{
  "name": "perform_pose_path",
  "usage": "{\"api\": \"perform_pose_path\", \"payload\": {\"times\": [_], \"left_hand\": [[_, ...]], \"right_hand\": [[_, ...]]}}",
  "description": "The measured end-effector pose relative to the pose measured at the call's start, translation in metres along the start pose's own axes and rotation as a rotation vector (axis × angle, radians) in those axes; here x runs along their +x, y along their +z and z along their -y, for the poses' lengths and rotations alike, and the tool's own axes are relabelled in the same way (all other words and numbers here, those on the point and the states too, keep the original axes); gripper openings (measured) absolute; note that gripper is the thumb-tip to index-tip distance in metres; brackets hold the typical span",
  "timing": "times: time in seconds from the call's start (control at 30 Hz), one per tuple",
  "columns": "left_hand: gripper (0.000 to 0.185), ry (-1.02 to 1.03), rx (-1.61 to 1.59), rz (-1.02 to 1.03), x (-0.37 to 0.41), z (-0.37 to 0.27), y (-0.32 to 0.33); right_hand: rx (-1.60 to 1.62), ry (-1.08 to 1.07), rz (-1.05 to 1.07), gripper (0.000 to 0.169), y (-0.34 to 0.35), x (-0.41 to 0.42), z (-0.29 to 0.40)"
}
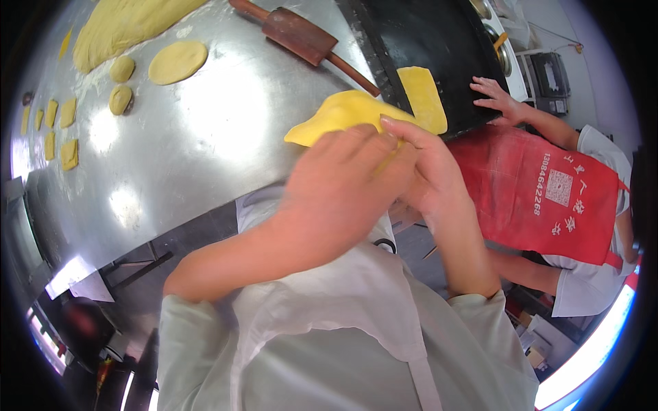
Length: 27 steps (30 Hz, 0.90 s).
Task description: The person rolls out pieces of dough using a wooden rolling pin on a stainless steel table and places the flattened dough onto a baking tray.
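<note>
A thin, floppy sheet of yellow dough stretches over the near right part of the steel worktop, its right end beside the black griddle. My left hand, slightly blurred, lies across its near edge with the fingers bent over it. On the right side my right hand grips the sheet, thumb on top. The two hands touch, and their fingers hide the dough between them. Just beyond the sheet lies a wooden rolling pin with a thick barrel.
On the black griddle rests a flat yellow dough strip. A co-worker in a red apron has a hand at its edge. The steel worktop holds a large dough mass, a dough disc and several small pieces.
</note>
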State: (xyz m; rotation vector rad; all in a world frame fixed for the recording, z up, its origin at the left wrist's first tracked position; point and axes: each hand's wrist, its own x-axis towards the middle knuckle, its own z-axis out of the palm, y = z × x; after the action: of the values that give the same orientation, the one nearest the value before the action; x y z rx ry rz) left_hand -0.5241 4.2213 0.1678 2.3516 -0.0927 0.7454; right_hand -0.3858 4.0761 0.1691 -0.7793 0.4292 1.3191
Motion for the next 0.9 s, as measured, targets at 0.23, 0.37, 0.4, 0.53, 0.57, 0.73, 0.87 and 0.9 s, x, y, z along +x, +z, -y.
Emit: {"api": "perform_pose_path", "payload": {"times": [0.23,0.37,0.4,0.53,0.57,0.73,0.87,0.9], "left_hand": [[0.043,-0.923,-0.868,-0.144,0.004,0.036,0.011],[0.071,-1.248,-1.658,0.128,0.042,0.062,0.057],[0.070,-1.239,-1.773,0.183,0.055,0.067,0.071],[0.051,-1.078,-1.929,0.333,0.108,0.082,0.117],[0.046,-1.039,-1.814,0.285,0.123,0.078,0.129],[0.035,-0.915,-1.133,0.287,0.191,0.086,0.183],[0.030,-0.741,-0.894,0.362,0.231,0.097,0.232],[0.028,-0.709,-0.881,0.367,0.237,0.099,0.242]], "right_hand": [[-0.158,-0.260,0.034,0.044,0.002,-0.023,0.050],[-0.252,-0.300,-0.011,0.042,-0.011,-0.043,0.089],[-0.260,-0.307,-0.008,0.041,-0.016,-0.047,0.096],[-0.358,-0.457,0.015,0.039,-0.051,-0.048,0.123],[-0.396,-0.516,0.010,0.038,-0.062,-0.047,0.128],[-0.601,-0.682,-0.289,0.037,-0.133,-0.029,0.165],[-0.735,-0.757,-0.538,0.038,-0.162,-0.017,0.184],[-0.761,-0.736,-0.565,0.037,-0.164,-0.018,0.188]]}}
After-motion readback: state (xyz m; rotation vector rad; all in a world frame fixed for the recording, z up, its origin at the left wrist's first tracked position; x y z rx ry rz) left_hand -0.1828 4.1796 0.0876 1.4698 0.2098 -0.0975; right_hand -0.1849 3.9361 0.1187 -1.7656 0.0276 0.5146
